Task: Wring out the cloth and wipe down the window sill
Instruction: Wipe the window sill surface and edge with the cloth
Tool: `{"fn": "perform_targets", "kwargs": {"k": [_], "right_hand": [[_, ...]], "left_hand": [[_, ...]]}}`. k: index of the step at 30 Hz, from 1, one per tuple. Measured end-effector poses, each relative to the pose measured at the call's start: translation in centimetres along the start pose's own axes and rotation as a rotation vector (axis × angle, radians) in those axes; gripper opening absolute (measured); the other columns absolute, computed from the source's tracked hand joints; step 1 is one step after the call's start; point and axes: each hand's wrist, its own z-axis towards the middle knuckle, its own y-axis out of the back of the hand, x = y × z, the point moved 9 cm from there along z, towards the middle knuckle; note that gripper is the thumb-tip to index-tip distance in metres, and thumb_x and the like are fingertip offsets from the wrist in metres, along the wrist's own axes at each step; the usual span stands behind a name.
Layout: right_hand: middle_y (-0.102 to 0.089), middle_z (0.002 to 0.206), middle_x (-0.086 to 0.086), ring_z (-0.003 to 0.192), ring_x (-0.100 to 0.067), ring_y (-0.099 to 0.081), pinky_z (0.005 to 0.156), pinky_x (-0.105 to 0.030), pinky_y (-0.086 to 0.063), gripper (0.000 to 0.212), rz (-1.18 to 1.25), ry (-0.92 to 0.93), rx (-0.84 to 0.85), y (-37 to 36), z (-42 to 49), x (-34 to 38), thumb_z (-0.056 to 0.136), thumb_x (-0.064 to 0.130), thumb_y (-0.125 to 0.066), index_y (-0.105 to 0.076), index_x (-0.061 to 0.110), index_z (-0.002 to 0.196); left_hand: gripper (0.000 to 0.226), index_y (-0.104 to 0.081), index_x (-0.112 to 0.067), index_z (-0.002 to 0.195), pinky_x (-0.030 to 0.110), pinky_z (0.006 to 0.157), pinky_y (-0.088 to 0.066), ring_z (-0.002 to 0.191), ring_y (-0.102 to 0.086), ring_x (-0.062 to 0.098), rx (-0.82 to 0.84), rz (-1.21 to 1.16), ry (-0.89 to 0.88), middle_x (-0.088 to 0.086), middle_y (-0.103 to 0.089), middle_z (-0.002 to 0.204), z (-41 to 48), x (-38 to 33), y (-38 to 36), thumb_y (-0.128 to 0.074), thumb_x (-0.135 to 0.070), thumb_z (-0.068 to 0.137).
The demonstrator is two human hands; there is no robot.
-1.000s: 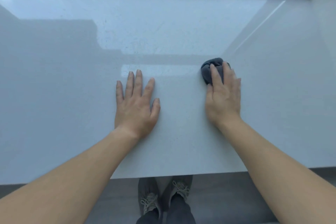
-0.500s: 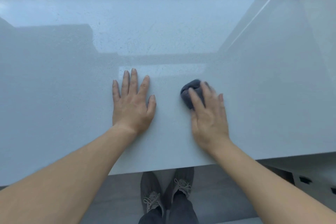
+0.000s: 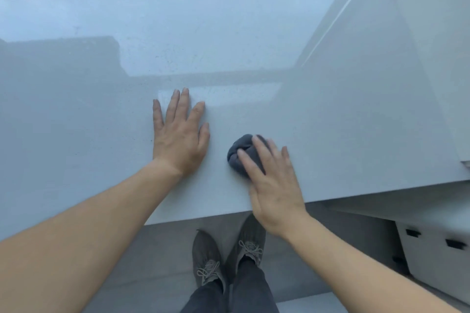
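Near the window sill's [image 3: 330, 122] front edge, the right hand [image 3: 274, 185] presses straight fingers onto the bunched grey cloth [image 3: 237, 152], the left hand [image 3: 179, 134] lying flat and empty beside it.

The right hand [image 3: 273, 185] lies palm-down on the dark grey bunched cloth [image 3: 237, 152], fingers straight and pressing its top, the wrist nearer the person than the cloth. Left of the cloth and apart from it, the left hand [image 3: 179, 134] rests flat, fingers straight and slightly spread. Both forearms are bare.
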Motion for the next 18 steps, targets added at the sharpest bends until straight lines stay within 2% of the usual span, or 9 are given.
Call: {"fn": "perform_targets", "kwargs": {"k": [2, 4, 5, 8, 10, 11, 14, 16, 18], "right_hand": [[-0.022, 0.163, -0.007, 0.15, -0.037, -0.019, 0.12, -0.059, -0.013, 0.07, -0.035, 0.192, 0.097, -1.1, -2.8, 2.2, 0.08, 0.019, -0.046, -0.037, 0.026, 0.148], [-0.024, 0.162, -0.006, 0.149, -0.036, -0.022, 0.12, -0.06, -0.014, 0.071, -0.057, 0.232, 0.108, -0.3, -2.5, 0.5, 0.078, 0.018, -0.048, -0.037, 0.027, 0.148], [-0.025, 0.161, -0.007, 0.149, -0.036, -0.024, 0.12, -0.061, -0.015, 0.07, -0.052, 0.163, 0.08, 0.4, -1.8, -1.2, 0.079, 0.016, -0.05, -0.039, 0.025, 0.147], [-0.023, 0.162, -0.009, 0.15, -0.035, -0.019, 0.122, -0.058, -0.01, 0.063, 0.027, -0.215, -0.044, 2.8, 0.0, -6.9, 0.089, 0.008, -0.052, -0.04, 0.021, 0.15], [-0.02, 0.163, -0.009, 0.151, -0.034, -0.016, 0.123, -0.055, -0.007, 0.062, 0.039, -0.322, -0.101, 3.0, -0.6, -7.1, 0.092, 0.01, -0.051, -0.036, 0.021, 0.151], [-0.019, 0.163, -0.009, 0.151, -0.034, -0.016, 0.122, -0.056, -0.008, 0.063, 0.032, -0.284, -0.1, 2.5, -1.2, -6.0, 0.09, 0.011, -0.05, -0.036, 0.021, 0.151], [-0.024, 0.162, -0.009, 0.15, -0.037, -0.021, 0.12, -0.06, -0.015, 0.065, 0.03, 0.005, 0.01, 0.6, -4.2, -2.2, 0.083, 0.016, -0.046, -0.039, 0.023, 0.148], [-0.027, 0.161, -0.009, 0.149, -0.037, -0.023, 0.119, -0.06, -0.016, 0.066, -0.006, 0.142, 0.077, 1.0, -4.7, -3.0, 0.081, 0.018, -0.044, -0.04, 0.024, 0.147], [-0.027, 0.161, -0.01, 0.148, -0.037, -0.024, 0.119, -0.061, -0.017, 0.065, -0.034, 0.091, 0.073, 2.2, -3.7, -6.6, 0.082, 0.015, -0.046, -0.042, 0.022, 0.147]], "left_hand": [[0.055, -0.032, -0.018, 0.151, 0.052, 0.121, 0.011, 0.153, 0.0, 0.023, 0.006, -0.043, -0.007, 0.01, -0.01, 0.166, -0.6, -0.6, 0.1, -0.029, -0.039, 0.1], [0.059, -0.032, -0.019, 0.151, 0.048, 0.121, 0.013, 0.153, 0.001, 0.022, 0.02, -0.076, -0.026, 0.01, -0.01, 0.166, -1.3, -1.5, -0.1, -0.026, -0.042, 0.097], [0.059, -0.032, -0.019, 0.151, 0.047, 0.121, 0.013, 0.153, 0.001, 0.021, 0.027, -0.085, -0.037, 0.009, -0.01, 0.166, -1.5, -1.9, -0.3, -0.026, -0.043, 0.098], [0.055, -0.03, -0.02, 0.152, 0.046, 0.121, 0.014, 0.153, 0.004, 0.019, 0.035, -0.11, -0.053, 0.008, -0.007, 0.166, -1.7, -2.8, -0.8, -0.033, -0.039, 0.101], [0.055, -0.03, -0.019, 0.152, 0.045, 0.121, 0.014, 0.153, 0.003, 0.02, 0.025, -0.127, -0.053, 0.008, -0.008, 0.166, -1.4, -3.5, -0.9, -0.036, -0.038, 0.101], [0.056, -0.03, -0.019, 0.152, 0.045, 0.121, 0.013, 0.153, 0.003, 0.02, 0.018, -0.131, -0.054, 0.008, -0.008, 0.166, -1.3, -3.9, -1.0, -0.037, -0.038, 0.1], [0.056, -0.031, -0.019, 0.152, 0.045, 0.121, 0.012, 0.153, 0.001, 0.021, 0.0, -0.145, -0.051, 0.008, -0.01, 0.166, -0.8, -5.2, -1.0, -0.04, -0.037, 0.099], [0.057, -0.03, -0.019, 0.152, 0.044, 0.121, 0.013, 0.153, 0.001, 0.021, 0.004, -0.149, -0.04, 0.008, -0.009, 0.166, -0.4, -5.9, -1.2, -0.04, -0.036, 0.099], [0.057, -0.029, -0.019, 0.152, 0.044, 0.121, 0.013, 0.153, 0.002, 0.02, 0.009, -0.146, -0.032, 0.008, -0.008, 0.166, 0.0, -6.5, -1.6, -0.039, -0.036, 0.099]]}}
